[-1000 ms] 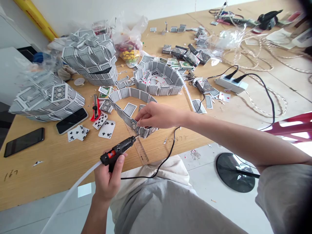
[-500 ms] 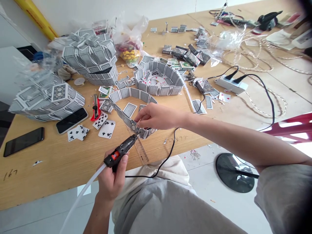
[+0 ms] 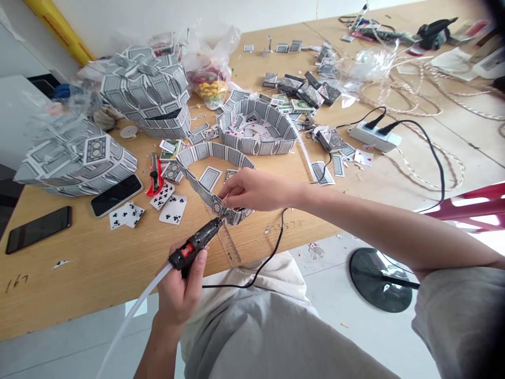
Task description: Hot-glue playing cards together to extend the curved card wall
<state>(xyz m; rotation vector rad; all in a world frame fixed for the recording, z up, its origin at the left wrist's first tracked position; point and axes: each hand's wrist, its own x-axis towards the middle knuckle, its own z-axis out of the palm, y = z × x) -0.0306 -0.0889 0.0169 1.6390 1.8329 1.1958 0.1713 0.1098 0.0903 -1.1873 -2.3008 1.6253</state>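
My left hand (image 3: 179, 289) is wrapped round a black glue gun (image 3: 197, 242) with a white glue stick running out of its back. The gun's tip is at the lower edge of a ring of folded playing cards (image 3: 213, 150). On the ring's near side, my right hand (image 3: 252, 189) pinches the card wall with thumb and fingers; the fingertips partly hide the spot. Inside the ring a card (image 3: 210, 178) lies flat. A clear ruler (image 3: 229, 245) rests below the gun tip.
Behind the ring stands a card-walled tray (image 3: 256, 146). Card-built boxes (image 3: 145, 89), phones (image 3: 39, 229) and a red cutter (image 3: 155, 176) are at the left. A power strip (image 3: 374, 137) and rope lie right. The gun's black cable (image 3: 272, 255) crosses the table edge.
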